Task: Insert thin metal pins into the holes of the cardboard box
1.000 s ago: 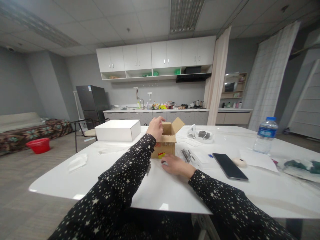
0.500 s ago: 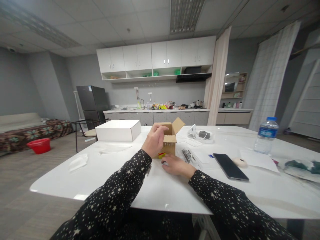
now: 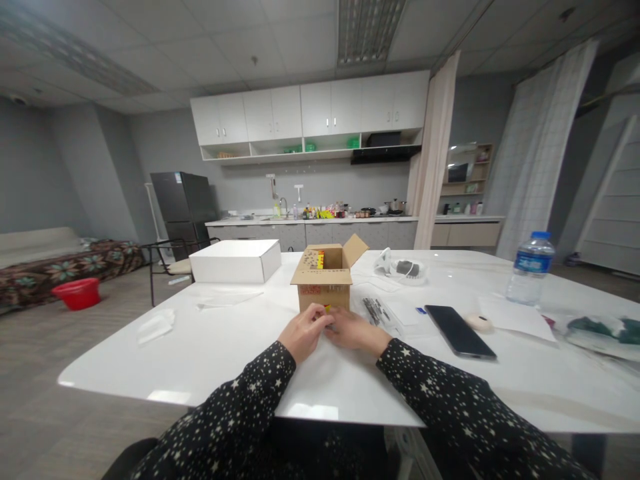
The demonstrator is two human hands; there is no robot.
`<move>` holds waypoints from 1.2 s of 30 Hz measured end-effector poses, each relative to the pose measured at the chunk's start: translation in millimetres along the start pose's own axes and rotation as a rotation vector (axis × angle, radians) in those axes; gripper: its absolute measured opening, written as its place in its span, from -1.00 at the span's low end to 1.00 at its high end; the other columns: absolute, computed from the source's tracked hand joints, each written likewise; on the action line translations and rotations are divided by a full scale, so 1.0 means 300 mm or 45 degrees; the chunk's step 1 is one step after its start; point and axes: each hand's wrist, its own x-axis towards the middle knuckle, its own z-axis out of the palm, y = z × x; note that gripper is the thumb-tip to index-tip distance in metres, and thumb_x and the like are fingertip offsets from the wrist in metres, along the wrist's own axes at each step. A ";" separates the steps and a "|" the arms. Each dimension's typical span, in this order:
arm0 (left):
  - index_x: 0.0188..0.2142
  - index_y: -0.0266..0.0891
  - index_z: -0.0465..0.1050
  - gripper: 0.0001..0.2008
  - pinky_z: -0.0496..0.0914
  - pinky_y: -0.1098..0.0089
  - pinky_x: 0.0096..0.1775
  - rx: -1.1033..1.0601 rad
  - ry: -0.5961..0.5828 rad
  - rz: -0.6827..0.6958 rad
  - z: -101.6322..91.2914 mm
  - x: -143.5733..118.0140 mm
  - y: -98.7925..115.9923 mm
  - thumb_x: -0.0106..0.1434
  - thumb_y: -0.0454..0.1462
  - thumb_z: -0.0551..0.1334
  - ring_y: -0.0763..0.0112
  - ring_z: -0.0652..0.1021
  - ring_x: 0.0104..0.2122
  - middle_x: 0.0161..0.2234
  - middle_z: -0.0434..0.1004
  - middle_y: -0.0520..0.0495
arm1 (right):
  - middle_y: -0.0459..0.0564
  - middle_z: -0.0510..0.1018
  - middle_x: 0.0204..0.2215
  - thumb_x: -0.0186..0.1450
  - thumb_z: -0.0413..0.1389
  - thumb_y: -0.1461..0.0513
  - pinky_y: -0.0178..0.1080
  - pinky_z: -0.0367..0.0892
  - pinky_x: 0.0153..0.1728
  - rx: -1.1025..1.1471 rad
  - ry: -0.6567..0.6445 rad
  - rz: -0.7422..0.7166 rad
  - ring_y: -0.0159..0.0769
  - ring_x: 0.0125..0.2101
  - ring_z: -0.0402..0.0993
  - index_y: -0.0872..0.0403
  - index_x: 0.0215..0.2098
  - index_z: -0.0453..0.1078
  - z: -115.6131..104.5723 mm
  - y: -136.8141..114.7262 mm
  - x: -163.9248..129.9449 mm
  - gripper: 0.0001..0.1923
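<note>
An open cardboard box (image 3: 324,295) stands on the white table with its flaps folded out. A strip with yellow and red marking (image 3: 321,261) shows inside it, on the left. Close against the near side of the box, my two hands meet low over the tabletop. My left hand (image 3: 303,331) is closed, thumb and fingers pinched together. Its fingertips touch those of my right hand (image 3: 351,329), which is curled and also closed. A small yellow-and-red thing (image 3: 328,309) peeks out above the fingertips, mostly hidden by them.
A white box (image 3: 235,261) stands back left, with crumpled white wrap (image 3: 156,327) nearer. Right of my hands lie a clear pack of dark slim pieces (image 3: 376,312), a black phone (image 3: 460,332) and a round beige item (image 3: 479,323). Farther right stands a water bottle (image 3: 530,270).
My left hand has come down from the box opening to the front of the box and joined my right hand. The box interior is now uncovered. My right hand has hardly moved.
</note>
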 end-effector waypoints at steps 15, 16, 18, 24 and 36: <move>-0.14 -0.18 0.42 -0.63 0.46 0.37 -0.21 0.050 -0.270 0.066 0.058 -0.139 -0.062 0.09 -0.50 0.08 0.38 0.49 -0.28 -0.20 0.42 -0.10 | 0.10 0.51 -0.24 0.32 0.05 0.21 -0.18 0.29 -0.14 -0.020 -0.111 0.005 -0.17 -0.18 0.41 0.11 -0.23 0.49 -0.029 -0.033 -0.007 -0.80; -0.14 -0.18 0.42 -0.64 0.46 0.38 -0.22 0.040 -0.273 0.061 0.056 -0.139 -0.060 0.11 -0.50 0.08 0.38 0.49 -0.29 -0.20 0.43 -0.10 | 0.11 0.51 -0.23 0.31 0.05 0.22 -0.18 0.29 -0.13 -0.020 -0.113 0.007 -0.17 -0.17 0.41 0.12 -0.22 0.49 -0.030 -0.034 -0.008 -0.80; -0.14 -0.19 0.42 -0.67 0.45 0.39 -0.22 0.013 -0.279 0.049 0.046 -0.136 -0.052 0.15 -0.49 0.07 0.38 0.49 -0.29 -0.20 0.44 -0.11 | 0.12 0.51 -0.21 0.31 0.04 0.22 -0.18 0.29 -0.12 -0.022 -0.116 0.010 -0.15 -0.16 0.42 0.13 -0.19 0.49 -0.032 -0.033 -0.009 -0.78; -0.11 -0.19 0.43 -0.68 0.44 0.38 -0.18 -0.100 -0.338 -0.022 0.011 -0.130 -0.031 0.21 -0.46 0.06 0.38 0.49 -0.26 -0.19 0.45 -0.11 | 0.15 0.51 -0.16 0.28 0.05 0.23 -0.15 0.29 -0.07 -0.010 -0.141 0.047 -0.11 -0.10 0.41 0.13 -0.12 0.48 -0.035 -0.028 -0.012 -0.74; -0.23 -0.20 0.49 -0.72 0.45 0.37 -0.18 -0.307 -0.275 -0.129 0.025 -0.160 -0.055 0.17 -0.47 0.08 0.38 0.50 -0.27 -0.26 0.46 -0.10 | 0.14 0.52 -0.15 0.27 0.04 0.26 -0.17 0.29 -0.05 -0.036 -0.147 0.045 -0.14 -0.10 0.41 0.13 -0.11 0.47 -0.036 -0.043 -0.007 -0.73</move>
